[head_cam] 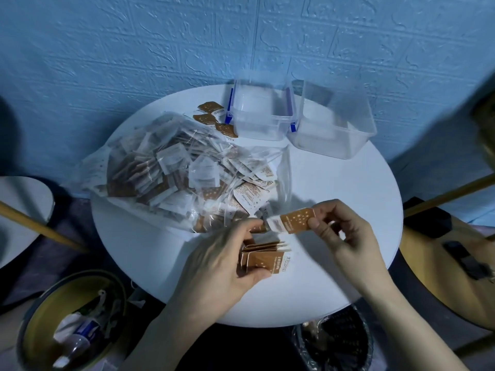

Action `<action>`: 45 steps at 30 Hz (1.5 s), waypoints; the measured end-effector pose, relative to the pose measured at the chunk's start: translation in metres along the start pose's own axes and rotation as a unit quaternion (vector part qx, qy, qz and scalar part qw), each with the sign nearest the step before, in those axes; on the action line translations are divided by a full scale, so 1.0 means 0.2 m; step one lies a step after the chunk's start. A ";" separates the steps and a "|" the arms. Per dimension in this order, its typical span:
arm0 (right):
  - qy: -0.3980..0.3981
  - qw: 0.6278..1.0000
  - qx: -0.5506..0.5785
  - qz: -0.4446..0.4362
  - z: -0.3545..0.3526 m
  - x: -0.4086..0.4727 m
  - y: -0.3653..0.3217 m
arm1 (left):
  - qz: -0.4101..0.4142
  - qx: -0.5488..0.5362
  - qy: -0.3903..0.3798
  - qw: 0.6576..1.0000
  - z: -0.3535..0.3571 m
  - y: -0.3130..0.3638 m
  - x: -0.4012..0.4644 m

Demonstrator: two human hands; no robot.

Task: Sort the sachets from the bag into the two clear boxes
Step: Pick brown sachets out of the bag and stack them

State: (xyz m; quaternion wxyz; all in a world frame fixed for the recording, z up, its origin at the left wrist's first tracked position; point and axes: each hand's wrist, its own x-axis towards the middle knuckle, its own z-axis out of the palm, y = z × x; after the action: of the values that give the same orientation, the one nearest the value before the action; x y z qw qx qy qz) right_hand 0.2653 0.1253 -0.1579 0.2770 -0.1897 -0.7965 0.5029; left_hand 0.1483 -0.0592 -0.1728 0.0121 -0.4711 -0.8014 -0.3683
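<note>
A clear plastic bag (171,167) full of brown and white sachets lies on the left half of the round white table (348,210). My left hand (222,261) grips a small stack of brown sachets (263,257) near the table's front. My right hand (345,234) pinches one brown sachet (294,219) by its right end, held just above the stack. Two clear boxes stand at the back: one with blue clips (258,113) and a plain one (334,121) to its right. Both look empty. Three loose brown sachets (214,117) lie left of the clipped box.
A blue textured wall rises behind the table. A round bin (72,325) with rubbish stands at the lower left, a dark basket (337,344) under the table's front edge. Wooden chair parts (450,194) stand on the right, and another white surface (21,210) on the left.
</note>
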 end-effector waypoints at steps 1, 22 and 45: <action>0.005 0.994 -0.089 -0.059 -0.03 0.01 0.00 | 0.006 0.008 0.003 1.000 0.00 0.00 0.00; -0.139 0.938 -0.289 -0.129 -0.04 0.07 -0.05 | 0.019 0.054 -0.003 0.998 0.01 -0.01 0.00; -0.110 0.925 -0.336 -0.137 0.25 0.53 0.05 | 0.013 0.052 -0.033 0.998 0.02 -0.02 0.02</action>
State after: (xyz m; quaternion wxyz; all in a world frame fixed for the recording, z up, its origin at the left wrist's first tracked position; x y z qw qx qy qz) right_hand 0.1517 0.1563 -0.1576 0.1735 -0.1037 -0.9626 0.1804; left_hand 0.1454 -0.0558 -0.1761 0.0149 -0.4918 -0.8134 -0.3102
